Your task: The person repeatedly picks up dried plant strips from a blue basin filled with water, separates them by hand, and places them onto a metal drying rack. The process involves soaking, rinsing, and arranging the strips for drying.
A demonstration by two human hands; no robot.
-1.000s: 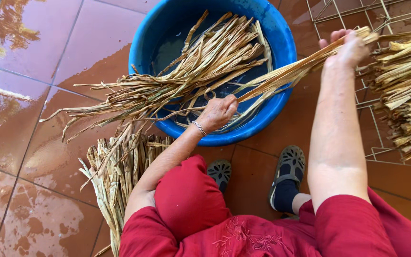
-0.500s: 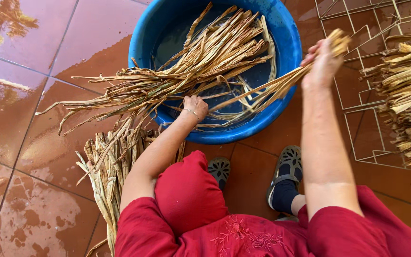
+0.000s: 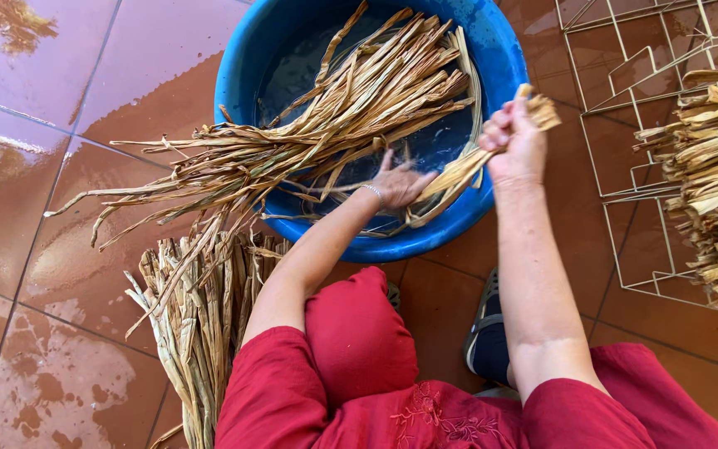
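A blue plastic basin (image 3: 243,58) with water stands on the wet tiled floor. A large sheaf of long tan dried leaf strips (image 3: 326,125) lies in it and spills over its left rim. My right hand (image 3: 515,143) grips the thick end of a smaller bunch of strips (image 3: 463,166) above the basin's right rim. My left hand (image 3: 400,183) is at the bunch's lower part, fingers spread over it inside the basin.
A bundle of dry strips (image 3: 197,324) lies on the floor at my left knee. A white wire rack (image 3: 625,108) at the right carries a stack of strips (image 3: 716,175). My foot in a dark sandal (image 3: 488,328) rests below the basin.
My right hand has swung left with the small bunch, from over the wire rack to the basin's right rim. My left hand has slid along the bunch into the basin.
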